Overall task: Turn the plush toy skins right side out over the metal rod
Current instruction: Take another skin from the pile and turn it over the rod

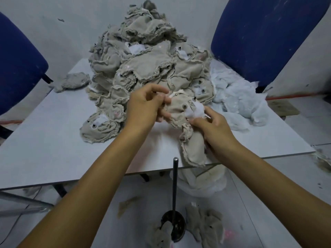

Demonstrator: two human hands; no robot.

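Nearest me, bottom centre, the metal rod (175, 178) stands bare; I judge work barely begun: left hand (143, 106) and right hand (213, 127) pinch one inside-out skin (180, 111) mid-frame, large pile (143, 68) awaiting on the surface (44, 140).

walls: pale grey wall (75, 29), scuffed
furniture: grey table (44, 140); left blue chair (16, 68); right blue chair (265, 36), far side
floor: grey floor (268, 203), littered near
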